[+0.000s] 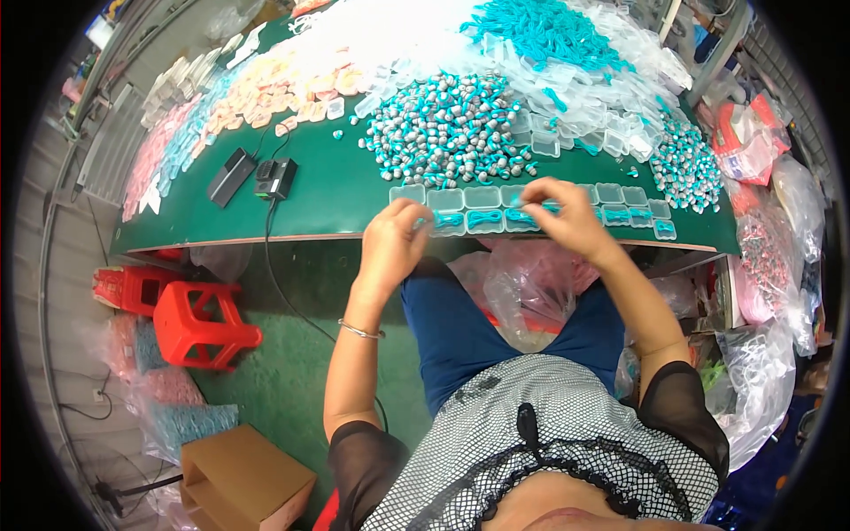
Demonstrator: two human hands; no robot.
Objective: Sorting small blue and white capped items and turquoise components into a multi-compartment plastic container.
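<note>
A row of small clear plastic boxes [484, 221] with lids folded back lies along the table's near edge. Coiled teal cords [521, 218] sit in most of them. My left hand [395, 245] is at the leftmost box, fingers bent and pinched together. Whatever is between those fingertips is hidden. Further right, my right hand [567, 219] reaches over the middle of the row with thumb and fingers closed near an open lid. Something teal shows by its fingertips, too small to make out. Behind the row lies a heap of small grey-and-teal plugs [447, 128].
More teal cords [544, 31] and loose clear boxes [589, 106] are heaped farther back. A second plug pile [686, 164] lies at the right. A black adapter [276, 178] with a trailing cable sits left, beside a dark block [232, 177]. A red stool [204, 325] stands below.
</note>
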